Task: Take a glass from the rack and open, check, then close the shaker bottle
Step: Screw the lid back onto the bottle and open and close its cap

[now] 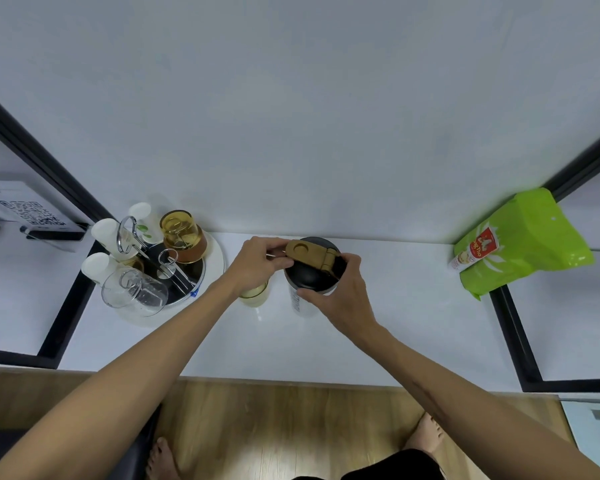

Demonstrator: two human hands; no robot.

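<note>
The shaker bottle [307, 287] stands upright on the white table near the wall, with a black lid and a tan flip cap [309, 252]. My right hand [340, 292] grips the lid's rim from the right side. My left hand [260, 261] pinches the free end of the tan flip cap, which is hinged at the right and lies across the lid. A pale yellowish glass [255, 294] stands on the table just left of the bottle, mostly hidden under my left wrist. The round rack [187, 289] at left holds several upturned glasses.
A green snack bag [520, 242] leans at the table's right end. Black frame bars [513, 337] border the table on both sides. A QR-code sign [28, 213] stands at far left. The wooden floor and bare feet show below the table's front edge.
</note>
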